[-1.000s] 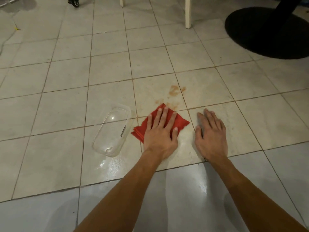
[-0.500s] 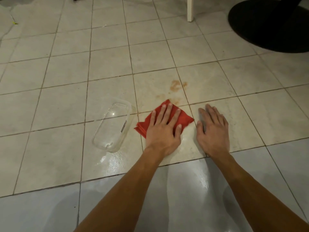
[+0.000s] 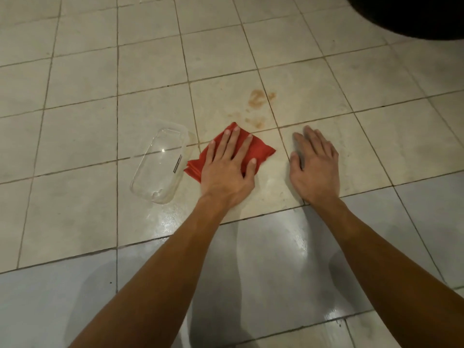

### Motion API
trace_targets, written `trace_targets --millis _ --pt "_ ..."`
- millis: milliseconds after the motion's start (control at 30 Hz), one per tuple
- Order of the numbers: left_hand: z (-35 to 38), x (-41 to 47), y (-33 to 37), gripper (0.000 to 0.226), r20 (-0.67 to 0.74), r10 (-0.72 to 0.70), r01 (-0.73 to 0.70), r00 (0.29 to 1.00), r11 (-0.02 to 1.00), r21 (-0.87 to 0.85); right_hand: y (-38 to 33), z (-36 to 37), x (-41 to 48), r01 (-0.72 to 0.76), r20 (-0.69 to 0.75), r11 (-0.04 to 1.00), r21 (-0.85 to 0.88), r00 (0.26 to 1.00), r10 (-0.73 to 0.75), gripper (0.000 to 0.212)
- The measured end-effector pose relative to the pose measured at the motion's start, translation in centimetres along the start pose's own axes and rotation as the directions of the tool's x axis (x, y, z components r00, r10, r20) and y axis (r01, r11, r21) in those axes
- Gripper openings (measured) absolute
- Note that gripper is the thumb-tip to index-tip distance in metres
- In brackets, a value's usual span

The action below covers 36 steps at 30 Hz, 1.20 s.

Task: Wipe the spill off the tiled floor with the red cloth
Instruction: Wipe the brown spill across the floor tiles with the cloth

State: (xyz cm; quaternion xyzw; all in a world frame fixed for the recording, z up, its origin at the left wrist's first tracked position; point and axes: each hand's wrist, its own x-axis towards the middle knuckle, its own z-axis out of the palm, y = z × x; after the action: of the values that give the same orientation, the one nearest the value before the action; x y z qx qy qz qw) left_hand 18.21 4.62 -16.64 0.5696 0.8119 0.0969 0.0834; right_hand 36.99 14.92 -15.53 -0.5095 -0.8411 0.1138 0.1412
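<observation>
A folded red cloth [image 3: 263, 149] lies flat on the pale tiled floor [image 3: 82, 136]. My left hand [image 3: 229, 169] presses on it with straight, spread fingers. Brownish-orange spill marks [image 3: 257, 97] stain the tile just beyond the cloth, with fainter smears [image 3: 256, 121] right at the cloth's far corner. My right hand [image 3: 315, 167] rests flat on the bare tile to the right of the cloth, fingers straight, holding nothing.
A clear plastic container [image 3: 160, 163] lies on the floor just left of the cloth. A dark round shape [image 3: 414, 16] fills the top right corner. The near tiles are greyer and shiny.
The view has tilted down and closer. My left hand with the cloth has slid slightly forward toward the spill smears. My right hand stays flat on the tile.
</observation>
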Motion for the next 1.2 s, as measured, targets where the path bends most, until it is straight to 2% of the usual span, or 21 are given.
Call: trace_targets --millis 100,167,267,367,533,600,700,833,900,1067,1200 --pt "-0.7 1.6 -1.3 0.067 0.005 -0.112 0.112 0.994 0.994 0.014 0.1 0.1 -0.2 -0.007 -0.001 1.000 0.026 1.000 0.007 0.055" --pt "-1.0 3.2 -0.4 0.068 0.039 -0.137 0.136 0.990 0.990 0.024 0.2 0.1 -0.3 -0.012 -0.001 1.000 0.027 1.000 0.012 0.056" --pt "-0.5 2.9 2.0 0.068 0.049 -0.077 0.076 0.996 0.997 0.021 0.1 0.0 -0.4 -0.009 -0.007 1.000 0.022 1.000 0.009 0.056" --pt "0.1 0.2 1.5 0.067 0.013 0.000 0.000 1.000 1.000 -0.002 0.1 0.2 -0.3 -0.003 -0.020 1.000 0.027 1.000 0.004 0.055" --pt "-0.9 2.9 -0.8 0.071 0.000 -0.190 0.190 0.982 0.982 -0.006 0.1 0.2 -0.4 -0.002 -0.013 0.999 0.039 1.000 0.003 0.053" --pt "-1.2 5.0 -0.5 0.071 0.019 -0.218 0.218 0.976 0.976 -0.001 0.2 0.2 -0.4 0.000 -0.011 0.999 0.040 1.000 0.000 0.054" --pt "-1.0 5.6 0.9 0.069 0.045 -0.178 0.179 0.983 0.984 -0.001 0.3 0.2 -0.3 0.001 -0.009 0.999 0.035 1.000 -0.001 0.055" --pt "0.1 1.8 0.5 0.067 0.032 0.030 -0.030 0.999 1.000 0.008 0.2 0.2 -0.3 0.003 -0.015 1.000 0.028 1.000 -0.003 0.055" --pt "-0.2 1.2 -1.1 0.068 0.008 0.012 -0.012 1.000 1.000 0.003 0.3 0.3 -0.3 0.004 -0.015 1.000 0.027 1.000 -0.004 0.057" --pt "-1.3 5.6 -1.6 0.069 0.031 -0.166 0.166 0.986 0.986 0.008 0.4 0.3 -0.3 0.009 -0.020 0.999 0.042 1.000 -0.008 0.053" --pt "-0.9 6.8 1.8 0.068 0.081 -0.105 0.104 0.991 0.994 0.020 0.5 0.2 -0.2 0.006 -0.019 0.999 0.048 1.000 -0.005 0.052"
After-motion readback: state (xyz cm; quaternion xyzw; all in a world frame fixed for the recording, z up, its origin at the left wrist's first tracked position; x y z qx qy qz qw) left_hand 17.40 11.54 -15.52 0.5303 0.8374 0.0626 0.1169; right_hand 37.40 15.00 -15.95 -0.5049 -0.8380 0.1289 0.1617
